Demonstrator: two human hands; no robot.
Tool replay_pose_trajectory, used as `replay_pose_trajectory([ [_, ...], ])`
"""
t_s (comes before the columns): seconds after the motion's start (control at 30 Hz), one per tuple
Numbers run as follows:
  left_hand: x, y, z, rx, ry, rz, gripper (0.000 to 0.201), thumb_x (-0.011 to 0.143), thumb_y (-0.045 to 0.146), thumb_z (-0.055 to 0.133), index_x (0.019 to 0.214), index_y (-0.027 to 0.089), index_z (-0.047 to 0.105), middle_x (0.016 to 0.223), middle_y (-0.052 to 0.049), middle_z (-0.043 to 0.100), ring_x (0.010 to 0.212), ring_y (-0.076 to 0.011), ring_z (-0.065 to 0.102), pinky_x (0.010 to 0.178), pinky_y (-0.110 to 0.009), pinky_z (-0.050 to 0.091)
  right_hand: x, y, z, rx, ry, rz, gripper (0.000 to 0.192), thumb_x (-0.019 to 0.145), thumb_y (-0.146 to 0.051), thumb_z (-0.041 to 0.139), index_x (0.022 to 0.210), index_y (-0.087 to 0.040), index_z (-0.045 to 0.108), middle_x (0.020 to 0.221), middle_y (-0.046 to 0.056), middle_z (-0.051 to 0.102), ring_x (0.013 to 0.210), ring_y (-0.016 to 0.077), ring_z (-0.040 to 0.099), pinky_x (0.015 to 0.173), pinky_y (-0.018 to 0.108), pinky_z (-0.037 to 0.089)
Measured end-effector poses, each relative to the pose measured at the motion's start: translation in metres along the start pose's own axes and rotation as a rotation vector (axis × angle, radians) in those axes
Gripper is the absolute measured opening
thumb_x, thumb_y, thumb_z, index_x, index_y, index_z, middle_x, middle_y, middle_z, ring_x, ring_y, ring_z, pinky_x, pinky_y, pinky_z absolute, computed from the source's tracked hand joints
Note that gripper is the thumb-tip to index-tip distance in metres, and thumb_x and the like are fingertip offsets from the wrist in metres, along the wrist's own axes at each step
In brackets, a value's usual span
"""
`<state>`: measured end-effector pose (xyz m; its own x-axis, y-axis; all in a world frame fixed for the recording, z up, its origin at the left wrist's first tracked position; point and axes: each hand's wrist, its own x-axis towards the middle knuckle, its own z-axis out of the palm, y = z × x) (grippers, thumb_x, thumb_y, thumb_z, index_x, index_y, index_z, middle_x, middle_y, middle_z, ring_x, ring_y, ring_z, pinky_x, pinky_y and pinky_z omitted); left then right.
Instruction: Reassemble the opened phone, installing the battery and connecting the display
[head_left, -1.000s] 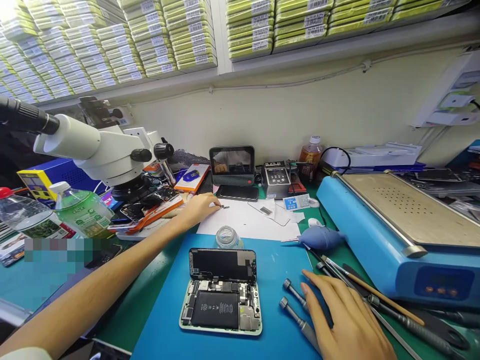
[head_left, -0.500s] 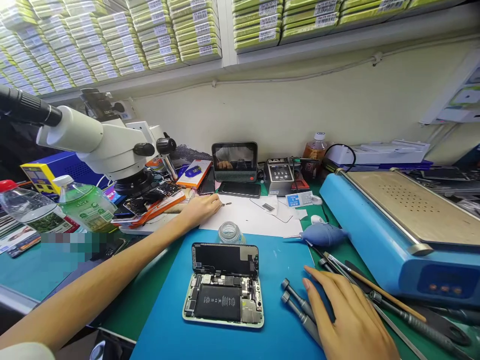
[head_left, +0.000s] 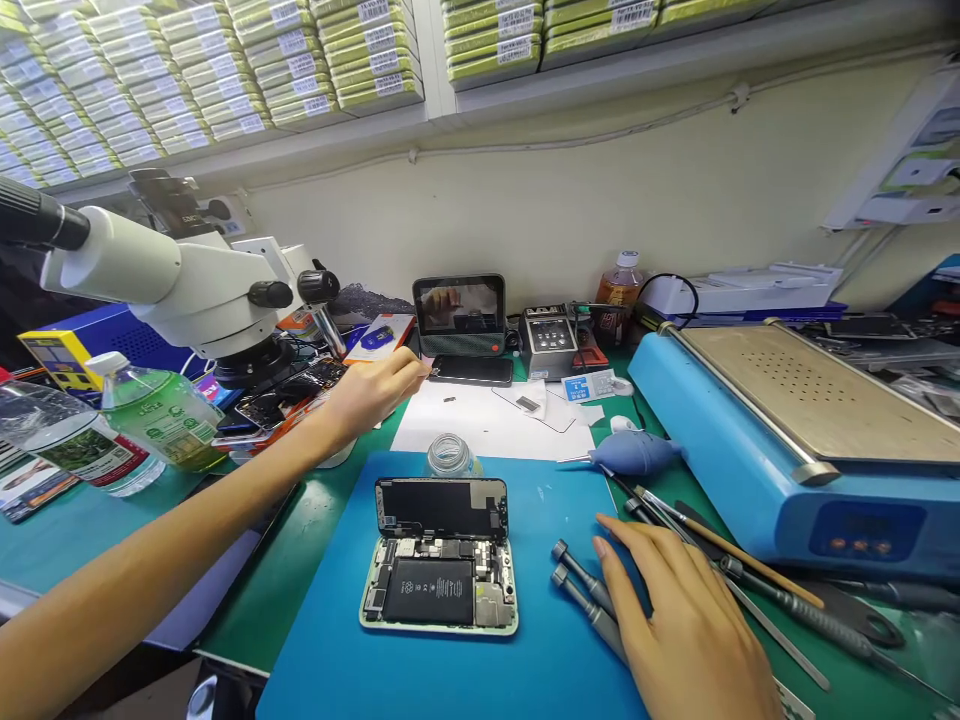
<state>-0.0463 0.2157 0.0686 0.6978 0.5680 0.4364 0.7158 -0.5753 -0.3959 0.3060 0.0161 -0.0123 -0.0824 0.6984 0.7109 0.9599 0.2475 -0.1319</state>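
My left hand [head_left: 384, 390] is raised over the white paper sheet [head_left: 420, 425], fingertips pinched together. At the tips shows a small bit, too tiny to name. My right hand [head_left: 686, 610] lies palm down at the right of the blue mat [head_left: 322, 590], fingers stretched out and holding nothing. Beside its thumb lie two grey screwdrivers [head_left: 589, 600]. Between my hands, an opened smartphone [head_left: 439, 590] lies with its battery and inner parts bare. Its screen [head_left: 442, 508] stands tilted up along the far edge. Behind it is a small glass jar [head_left: 450, 455].
A microscope [head_left: 202, 285] and bottles [head_left: 161, 410] stand at the left. On the right are a blue heating plate machine [head_left: 757, 460], an air blower bulb [head_left: 637, 453] and a brush [head_left: 735, 548]. A display device [head_left: 461, 315] stands at the back, with a dark phone [head_left: 472, 371] before it.
My left hand has lifted off the paper and moved left and back, fingertips still pinched. A small dark piece stays on the paper. My right hand has stayed in place; the view has shifted slightly.
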Motion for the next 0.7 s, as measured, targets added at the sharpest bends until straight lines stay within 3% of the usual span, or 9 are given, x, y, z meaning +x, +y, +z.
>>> replay_pose_trajectory([
  [0.17, 0.021, 0.04, -0.052, -0.009, 0.107, 0.189, 0.016, 0.113, 0.025, 0.059, 0.121, 0.016, 0.069, 0.114, -0.006, 0.076, 0.079, -0.0133, 0.072, 0.062, -0.025, 0.057, -0.004, -0.004, 0.001, 0.021, -0.026, 0.056, 0.042, 0.12, -0.045, 0.035, 0.119, -0.022, 0.07, 0.107, 0.002, 0.072, 0.096, 0.0218, 0.068, 0.08, 0.035, 0.047],
  [0.33, 0.038, 0.105, -0.084, -0.026, 0.036, 0.462, 0.023, 0.112, 0.012, 0.048, 0.12, 0.017, 0.07, 0.115, -0.006, 0.078, 0.081, -0.0176, 0.073, 0.059, -0.033, 0.051, -0.008, -0.006, 0.001, 0.048, -0.05, 0.091, 0.037, 0.12, -0.04, 0.039, 0.121, -0.019, 0.07, 0.109, 0.004, 0.072, 0.097, 0.0227, 0.066, 0.082, 0.035, 0.046],
  [0.5, 0.059, 0.149, -0.097, -0.045, -0.163, 0.583, 0.016, 0.104, 0.006, 0.059, 0.102, 0.017, 0.071, 0.102, -0.006, 0.075, 0.078, -0.0203, 0.07, 0.054, -0.036, 0.042, -0.011, -0.008, 0.001, 0.076, -0.065, 0.106, 0.034, 0.119, -0.036, 0.041, 0.12, -0.017, 0.069, 0.11, 0.007, 0.072, 0.102, 0.0266, 0.065, 0.09, 0.039, 0.044],
  [0.6, 0.075, 0.161, -0.097, -0.057, -0.3, 0.582, 0.016, 0.094, 0.002, 0.071, 0.095, 0.018, 0.071, 0.091, -0.005, 0.072, 0.077, -0.0222, 0.071, 0.052, -0.038, 0.036, -0.013, -0.01, -0.001, 0.086, -0.087, 0.117, 0.032, 0.118, -0.034, 0.043, 0.121, -0.017, 0.069, 0.111, 0.008, 0.072, 0.101, 0.0277, 0.065, 0.089, 0.04, 0.043],
  [0.7, 0.088, 0.167, -0.089, -0.075, -0.426, 0.57, 0.016, 0.093, 0.002, 0.072, 0.092, 0.018, 0.072, 0.085, -0.004, 0.072, 0.072, -0.0205, 0.07, 0.052, -0.036, 0.034, -0.013, -0.011, -0.002, 0.094, -0.1, 0.122, 0.029, 0.117, -0.032, 0.044, 0.12, -0.017, 0.069, 0.11, 0.009, 0.072, 0.101, 0.0279, 0.065, 0.088, 0.04, 0.043],
])
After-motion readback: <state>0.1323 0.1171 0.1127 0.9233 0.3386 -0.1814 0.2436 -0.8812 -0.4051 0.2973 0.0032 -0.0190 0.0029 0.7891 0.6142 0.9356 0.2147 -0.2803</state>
